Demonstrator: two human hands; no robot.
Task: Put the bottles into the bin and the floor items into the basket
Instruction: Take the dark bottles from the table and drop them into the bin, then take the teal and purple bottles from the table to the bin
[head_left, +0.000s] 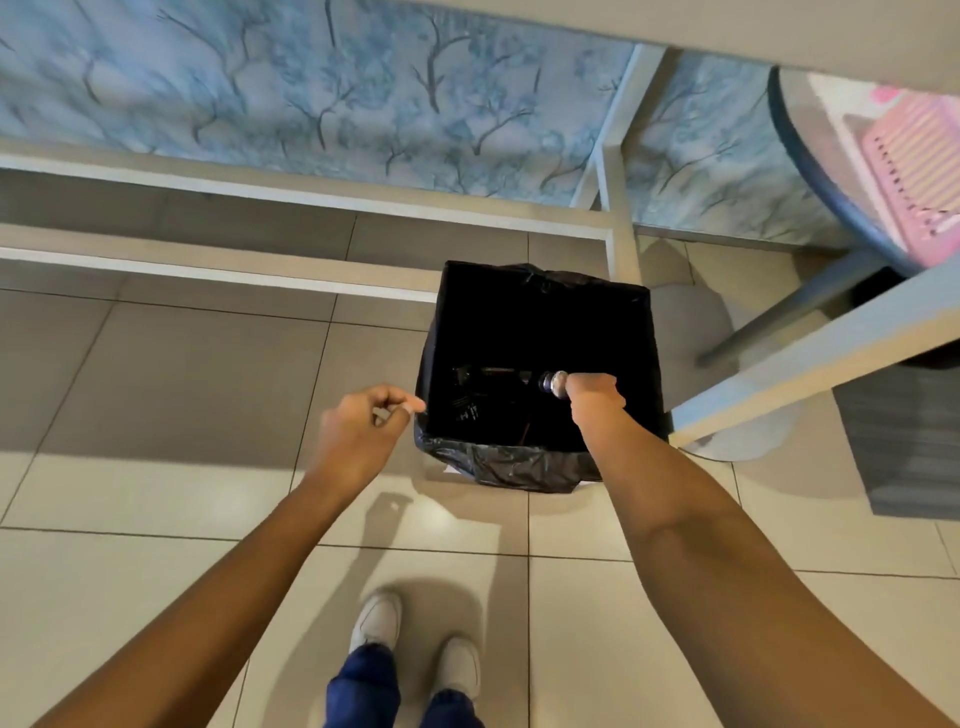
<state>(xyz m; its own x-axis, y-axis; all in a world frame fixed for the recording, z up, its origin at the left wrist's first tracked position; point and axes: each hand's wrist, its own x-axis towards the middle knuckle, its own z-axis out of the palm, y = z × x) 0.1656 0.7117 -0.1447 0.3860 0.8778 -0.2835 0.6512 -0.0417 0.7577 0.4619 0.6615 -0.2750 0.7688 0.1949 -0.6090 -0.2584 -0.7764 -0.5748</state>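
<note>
A black bin (540, 322) lined with a black bag stands on the tiled floor under a white table frame. My right hand (595, 397) is over the bin's opening and grips a dark bottle (551, 383) by its silvery capped end; the body points left into the dark. More dark items lie on the bin's bottom, too dim to name. My left hand (363, 431) is at the bin's left rim, with thumb and forefinger pinched together at the edge of the bin liner (498, 465). A pink basket (914, 171) sits on a round seat at the upper right.
White table legs and rails (618, 228) run behind and to the right of the bin. A grey mat (904, 441) lies on the floor at the right. My shoes (415, 644) stand on pale tiles in front of the bin. Blue tree-patterned wall behind.
</note>
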